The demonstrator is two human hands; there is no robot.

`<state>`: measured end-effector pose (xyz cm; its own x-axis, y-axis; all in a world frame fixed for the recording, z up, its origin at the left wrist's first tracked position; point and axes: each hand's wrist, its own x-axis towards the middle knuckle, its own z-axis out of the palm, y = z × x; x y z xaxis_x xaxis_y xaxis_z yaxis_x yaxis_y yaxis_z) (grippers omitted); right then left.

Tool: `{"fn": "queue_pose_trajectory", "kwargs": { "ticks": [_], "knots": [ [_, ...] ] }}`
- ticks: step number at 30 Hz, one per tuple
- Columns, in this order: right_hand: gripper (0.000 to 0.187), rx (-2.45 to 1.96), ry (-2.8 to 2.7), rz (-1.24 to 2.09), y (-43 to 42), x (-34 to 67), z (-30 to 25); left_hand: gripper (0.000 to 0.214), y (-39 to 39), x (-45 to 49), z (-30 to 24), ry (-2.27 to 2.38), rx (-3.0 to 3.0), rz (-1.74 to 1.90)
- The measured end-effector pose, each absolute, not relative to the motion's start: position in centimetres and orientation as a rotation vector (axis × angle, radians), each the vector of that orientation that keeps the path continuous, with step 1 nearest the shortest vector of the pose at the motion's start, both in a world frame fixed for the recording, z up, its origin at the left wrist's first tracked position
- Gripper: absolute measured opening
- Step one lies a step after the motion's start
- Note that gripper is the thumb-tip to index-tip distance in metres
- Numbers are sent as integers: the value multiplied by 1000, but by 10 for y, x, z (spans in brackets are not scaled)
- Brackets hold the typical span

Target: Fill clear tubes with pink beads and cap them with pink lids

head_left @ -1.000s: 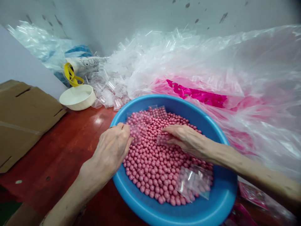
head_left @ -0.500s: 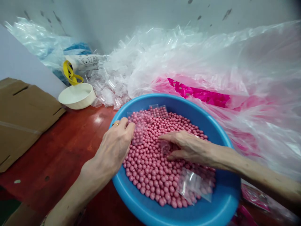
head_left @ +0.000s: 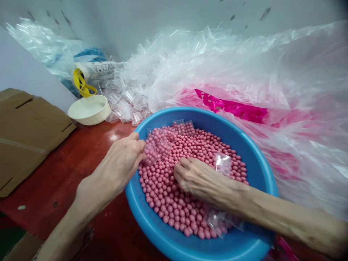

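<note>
A blue basin (head_left: 252, 156) full of small pink balls (head_left: 174, 203) sits on the red table. My left hand (head_left: 119, 163) is at the basin's left rim, fingers pinched on a small clear bag (head_left: 152, 152) that lies on the balls. My right hand (head_left: 198, 177) is curled, knuckles up, pressed into the balls at the basin's middle; what its fingers hold is hidden. A small clear bag (head_left: 223, 162) stands just behind that hand. More clear bags (head_left: 183, 127) lie at the far side, and one (head_left: 220, 221) lies under my right forearm.
A heap of clear plastic bags (head_left: 190, 72) fills the back and right, over pink packaging (head_left: 231, 108). A white bowl (head_left: 89, 108) with a yellow strap (head_left: 80, 85) stands at back left. Flattened cardboard (head_left: 27, 127) lies on the left of the red table (head_left: 81, 166).
My right hand dropped the small bag it pinched, moved left and down, and curled into the balls. My left hand slid slightly left, still pinching its bag.
</note>
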<state>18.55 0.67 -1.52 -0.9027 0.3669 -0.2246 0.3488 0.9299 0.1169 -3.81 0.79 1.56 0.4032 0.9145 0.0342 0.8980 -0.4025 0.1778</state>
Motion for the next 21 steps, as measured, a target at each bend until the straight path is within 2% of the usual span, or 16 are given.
{"fn": "queue_pose_trajectory", "kwargs": {
  "ticks": [3,7,11,16,21],
  "knots": [
    [21,604,2951,-467,11,186,-15,18,10,-42,9,1557,2558,231],
    [27,917,2909,-1227,17,196,-14,17,5,-35,8,1558,2549,296],
    [16,1151,2634,-1826,16,203,-9,19,1,-25,17,1663,2479,236],
    [23,1181,2529,-2070,14,206,-10,18,-5,-19,29,1725,2369,362],
    [23,1152,2576,-2092,16,201,-11,10,-17,-18,30,1548,2290,520]
  ]
}}
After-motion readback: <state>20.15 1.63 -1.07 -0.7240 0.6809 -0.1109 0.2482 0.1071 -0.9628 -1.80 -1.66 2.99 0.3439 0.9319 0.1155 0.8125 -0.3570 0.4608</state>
